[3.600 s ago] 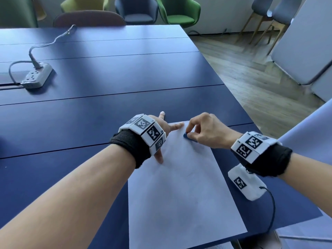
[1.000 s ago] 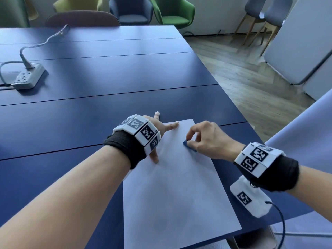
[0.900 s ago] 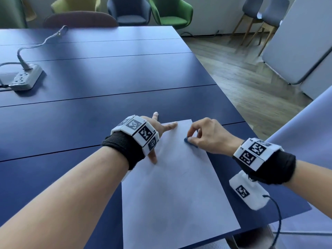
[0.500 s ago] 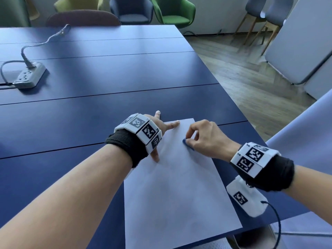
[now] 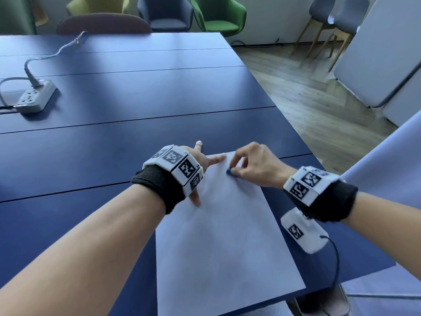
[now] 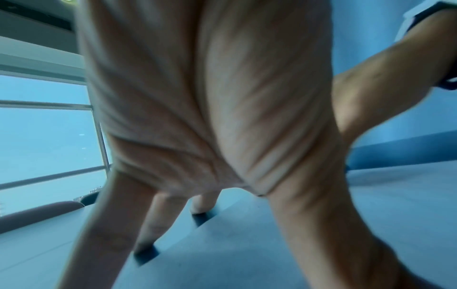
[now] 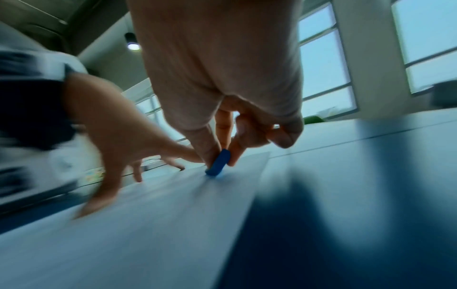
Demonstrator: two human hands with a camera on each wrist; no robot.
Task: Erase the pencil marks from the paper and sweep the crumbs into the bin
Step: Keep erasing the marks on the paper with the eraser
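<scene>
A white sheet of paper (image 5: 223, 242) lies on the dark blue table (image 5: 114, 142), reaching to the near edge. My left hand (image 5: 200, 169) presses flat on the paper's far left corner with fingers spread straight (image 6: 158, 230). My right hand (image 5: 248, 167) pinches a small blue eraser (image 7: 218, 162) between thumb and fingers, its lower end on the paper near the far edge (image 5: 228, 171). No pencil marks or crumbs can be made out on the sheet. No bin is in view.
A grey power strip (image 5: 34, 98) with its cable lies at the far left of the table. Chairs (image 5: 218, 17) stand beyond the far edge. The table's right edge drops to a wooden floor (image 5: 319, 106). A grey panel (image 5: 382, 49) leans at the right.
My right hand has kept rubbing the eraser back and forth in short strokes near the paper's far edge. The left hand stays pressed on the corner.
</scene>
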